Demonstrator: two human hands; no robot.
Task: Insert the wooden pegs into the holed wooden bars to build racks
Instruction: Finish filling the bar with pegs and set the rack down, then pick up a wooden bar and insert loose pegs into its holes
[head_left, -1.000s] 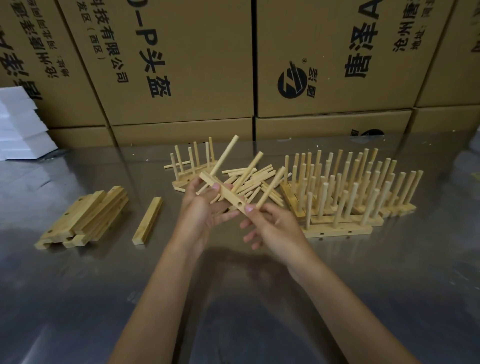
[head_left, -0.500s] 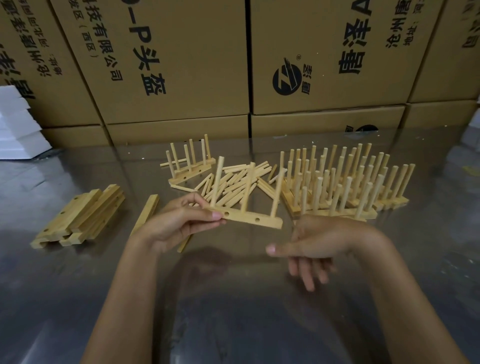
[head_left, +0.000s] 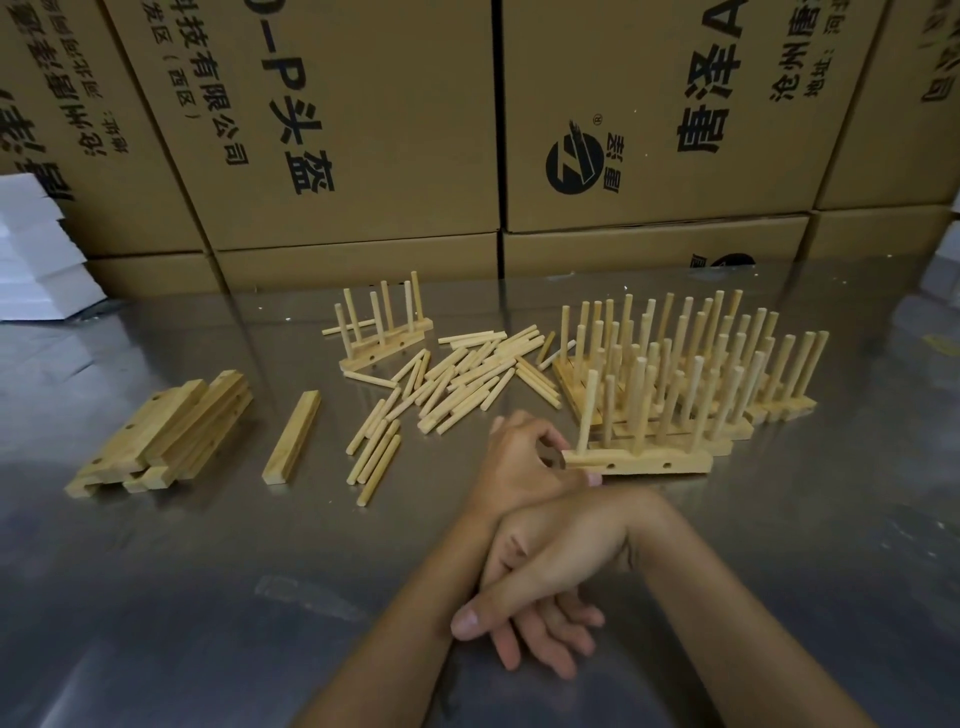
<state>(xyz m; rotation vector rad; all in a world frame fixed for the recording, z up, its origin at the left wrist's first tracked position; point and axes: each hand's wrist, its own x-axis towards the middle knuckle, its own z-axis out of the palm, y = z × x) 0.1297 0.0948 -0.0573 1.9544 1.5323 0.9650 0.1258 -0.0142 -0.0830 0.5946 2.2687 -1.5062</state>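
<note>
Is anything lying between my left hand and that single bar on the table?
Yes. A few loose pegs lie on the table between the left hand and the single bar; reach over them.

Metal table (head_left: 779, 545), reflective, scuffed. Left: stack of bare holed bars (head_left: 161, 434); just beside it a single bar (head_left: 292, 436). Centre: loose pegs (head_left: 457, 384) in a scattered heap. Behind them a small rack (head_left: 387, 332), pegs upright. Right: finished racks (head_left: 691, 374) packed close; nearest rack (head_left: 638, 460) at their front edge. White foam blocks (head_left: 31, 260) far left; cardboard boxes (head_left: 363, 130) along the back.
</note>
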